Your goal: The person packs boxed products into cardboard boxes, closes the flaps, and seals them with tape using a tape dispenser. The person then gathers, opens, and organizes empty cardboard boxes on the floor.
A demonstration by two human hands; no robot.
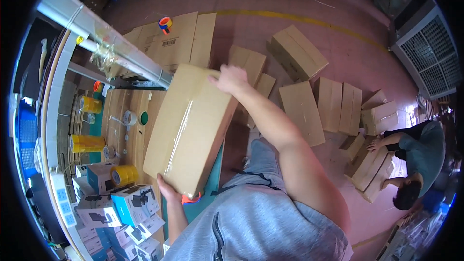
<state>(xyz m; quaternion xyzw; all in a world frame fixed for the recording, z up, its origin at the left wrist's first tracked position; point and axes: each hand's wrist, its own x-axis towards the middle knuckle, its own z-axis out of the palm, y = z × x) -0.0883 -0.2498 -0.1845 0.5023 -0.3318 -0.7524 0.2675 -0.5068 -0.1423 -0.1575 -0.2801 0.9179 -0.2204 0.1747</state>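
A sealed brown cardboard box (182, 125) with clear tape along its top is tilted between my hands, over the bench's edge. My left hand (169, 191) grips its near end, thumb on the edge and the other fingers hidden below. At the far right corner, my right hand (231, 78) has its fingers curled on the box. An orange-red tool (191, 198), partly covered by the box, shows beside my left wrist; its kind is unclear. Left of the box, the wooden bench top (126, 135) carries a green tape roll (143, 118) and a white tape roll (129, 118).
Yellow tape rolls (87, 143) and small printed product boxes (137, 203) crowd the left. A tape dispenser (165, 23) rests on stacked cardboard (181, 38) ahead. Several cartons (302, 111) stand on the floor at right, where another person (420, 159) bends over boxes.
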